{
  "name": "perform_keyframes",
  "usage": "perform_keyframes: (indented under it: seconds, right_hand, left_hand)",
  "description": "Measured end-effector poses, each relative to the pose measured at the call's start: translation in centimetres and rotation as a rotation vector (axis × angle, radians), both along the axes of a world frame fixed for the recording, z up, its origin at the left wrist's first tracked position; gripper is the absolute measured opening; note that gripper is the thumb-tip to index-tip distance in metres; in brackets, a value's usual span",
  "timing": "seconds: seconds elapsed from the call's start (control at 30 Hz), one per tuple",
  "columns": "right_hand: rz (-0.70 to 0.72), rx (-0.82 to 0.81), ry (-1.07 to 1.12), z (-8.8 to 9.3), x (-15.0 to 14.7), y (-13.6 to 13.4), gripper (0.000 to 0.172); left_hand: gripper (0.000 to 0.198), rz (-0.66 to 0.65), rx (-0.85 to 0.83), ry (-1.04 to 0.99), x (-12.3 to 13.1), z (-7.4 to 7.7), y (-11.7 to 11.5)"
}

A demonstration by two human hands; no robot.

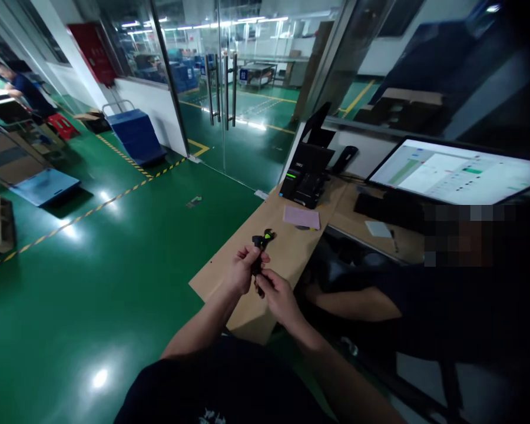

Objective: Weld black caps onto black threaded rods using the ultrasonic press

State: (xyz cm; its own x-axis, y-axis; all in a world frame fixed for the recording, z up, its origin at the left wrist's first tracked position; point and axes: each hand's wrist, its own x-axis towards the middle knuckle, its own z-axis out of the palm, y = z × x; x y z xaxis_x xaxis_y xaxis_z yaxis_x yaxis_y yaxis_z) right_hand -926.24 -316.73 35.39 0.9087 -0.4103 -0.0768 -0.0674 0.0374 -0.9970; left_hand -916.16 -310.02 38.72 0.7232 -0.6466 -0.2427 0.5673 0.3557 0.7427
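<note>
A small black tool with a green tip [261,242], too small to name for sure, stands upright between both my hands over a wooden desk [229,265]. My left hand [244,270] is closed round its middle. My right hand [277,294] is closed round its lower end. The upper end with the green part sticks out above my fingers.
On the desk lie a pink pad [301,217], a black label printer [307,172] and a lit monitor [457,172]. A seated person in dark clothes [424,306] is at my right. Green floor [115,265], glass doors [223,88] and a blue cart [136,136] lie to the left.
</note>
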Motion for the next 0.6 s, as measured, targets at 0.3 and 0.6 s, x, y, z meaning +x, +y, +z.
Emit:
perform_keyframes:
  seconds: [0.3,0.6]
  right_hand:
    - [0.038,0.011,-0.023,-0.1,-2.3,0.4,0.037]
    - [0.03,-0.07,0.017,0.0,-1.5,1.8,0.036]
  left_hand:
    - [0.038,0.053,0.011,-0.016,-2.8,0.1,1.0]
    - [0.037,0.051,-0.038,-0.073,-1.8,-0.4,2.9]
